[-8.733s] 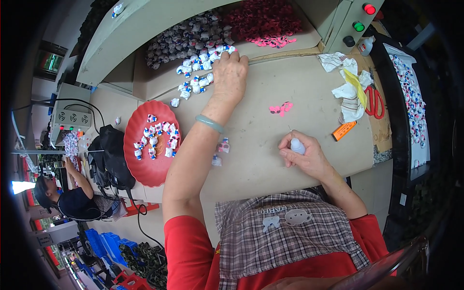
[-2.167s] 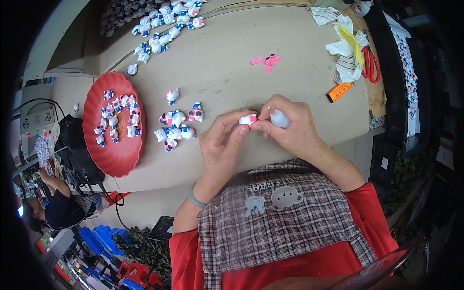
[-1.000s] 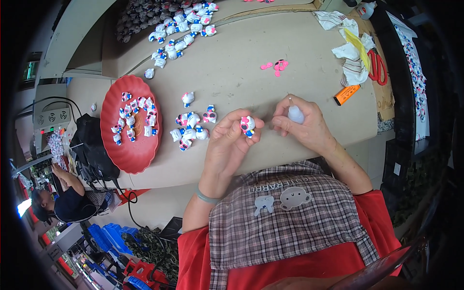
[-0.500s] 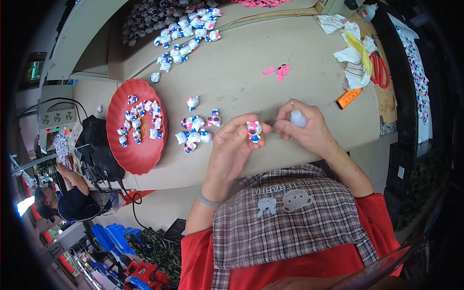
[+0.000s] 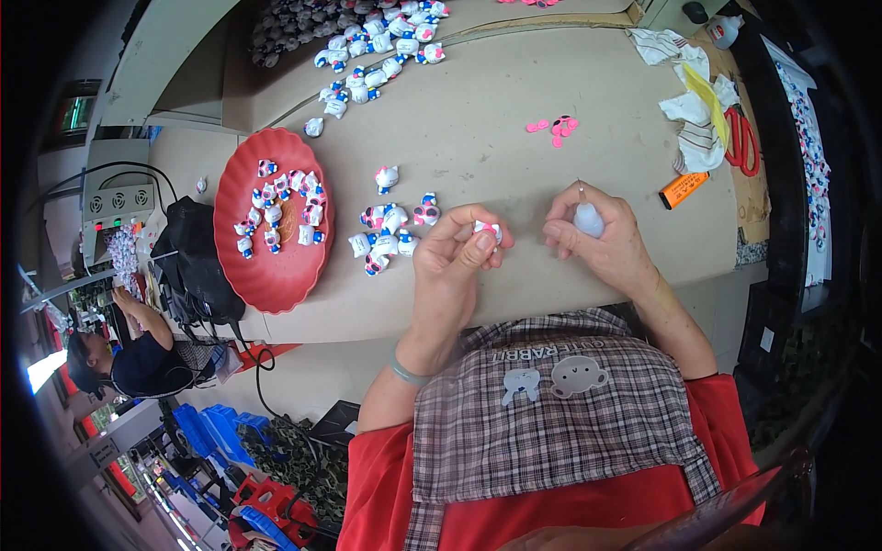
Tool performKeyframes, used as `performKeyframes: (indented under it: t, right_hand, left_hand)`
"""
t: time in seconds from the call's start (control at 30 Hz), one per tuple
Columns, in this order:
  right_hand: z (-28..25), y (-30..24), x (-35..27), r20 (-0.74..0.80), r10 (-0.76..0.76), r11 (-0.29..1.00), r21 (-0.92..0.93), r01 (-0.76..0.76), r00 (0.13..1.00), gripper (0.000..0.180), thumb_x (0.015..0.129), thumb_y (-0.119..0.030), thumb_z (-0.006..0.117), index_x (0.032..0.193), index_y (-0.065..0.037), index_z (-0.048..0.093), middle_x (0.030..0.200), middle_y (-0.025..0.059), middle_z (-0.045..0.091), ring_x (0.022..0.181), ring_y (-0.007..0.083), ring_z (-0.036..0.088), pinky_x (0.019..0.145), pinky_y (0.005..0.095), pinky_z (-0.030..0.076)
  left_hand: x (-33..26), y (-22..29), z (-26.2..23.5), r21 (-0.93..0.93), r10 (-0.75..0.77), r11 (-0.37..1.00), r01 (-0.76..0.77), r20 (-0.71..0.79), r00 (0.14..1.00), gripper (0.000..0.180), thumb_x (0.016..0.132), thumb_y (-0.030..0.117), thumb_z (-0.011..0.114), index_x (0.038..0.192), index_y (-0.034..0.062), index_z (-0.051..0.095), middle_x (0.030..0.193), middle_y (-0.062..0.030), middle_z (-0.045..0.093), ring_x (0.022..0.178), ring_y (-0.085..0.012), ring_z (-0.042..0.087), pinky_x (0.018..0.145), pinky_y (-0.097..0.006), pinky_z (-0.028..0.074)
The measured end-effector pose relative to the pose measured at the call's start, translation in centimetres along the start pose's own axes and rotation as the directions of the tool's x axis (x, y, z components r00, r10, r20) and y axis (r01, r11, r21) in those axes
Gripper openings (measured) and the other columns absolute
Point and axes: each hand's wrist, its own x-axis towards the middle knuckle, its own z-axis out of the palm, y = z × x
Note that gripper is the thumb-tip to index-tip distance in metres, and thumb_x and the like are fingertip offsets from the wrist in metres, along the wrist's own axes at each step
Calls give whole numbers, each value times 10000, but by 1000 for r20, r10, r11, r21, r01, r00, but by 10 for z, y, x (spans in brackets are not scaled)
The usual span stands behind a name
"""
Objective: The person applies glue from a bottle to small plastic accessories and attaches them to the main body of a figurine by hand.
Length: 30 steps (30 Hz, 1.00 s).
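Between the thumb and fingers of my left hand (image 5: 447, 262) is a small white cat figurine (image 5: 488, 230) with pink on it; my thumb covers most of its body. My right hand (image 5: 606, 241) grips a translucent squeeze bottle (image 5: 588, 219) with a thin needle tip pointing up and away. The two hands are apart, over the near part of the table. Just left of my left hand lies a loose cluster of similar figurines (image 5: 393, 219). Farther off, several small pink pieces (image 5: 558, 130) lie on the tabletop.
A red scalloped tray (image 5: 266, 296) with several figurines stands at left. More figurines (image 5: 377, 44) are heaped at the far left. At right are rags (image 5: 684, 109), red-handled scissors (image 5: 742, 142) and an orange box (image 5: 684, 190). A person (image 5: 138, 354) sits far left.
My thumb has moved over the figurine, covering its front where its face and body showed before. My right hand with the bottle has drawn slightly away from the left hand.
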Motion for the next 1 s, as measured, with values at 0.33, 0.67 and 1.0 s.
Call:
performKeyframes:
  t: [0.33, 0.67, 1.0]
  right_hand:
    - [-1, 1, -1, 3, -33, 999, 13, 33, 999, 112, 841, -43, 649, 818, -6, 546, 728, 42, 606, 648, 86, 581, 540, 233, 491]
    - [-2, 1, -3, 24, -38, 998, 42, 37, 999, 121, 838, -26, 642, 801, -6, 529, 724, 45, 609, 637, 88, 579, 538, 234, 487]
    - [-3, 4, -1, 30, -44, 997, 71, 41, 999, 130, 834, -44, 658, 808, -12, 534, 736, 43, 618, 627, 90, 585, 541, 241, 490]
  left_hand:
    - [4, 40, -9, 887, 333, 49, -459, 419, 845, 229, 753, -49, 632, 976, 4, 635, 1071, -120, 654, 940, -276, 629, 832, -341, 492]
    - [65, 79, -23, 894, 416, -203, -400, 448, 791, 214, 760, -21, 619, 968, 18, 647, 1141, -124, 615, 1085, -314, 545, 893, -408, 455]
    - [163, 73, -21, 918, 513, -316, -241, 379, 770, 228, 768, 70, 639, 995, 57, 644, 948, -124, 602, 938, -313, 570, 810, -418, 469]
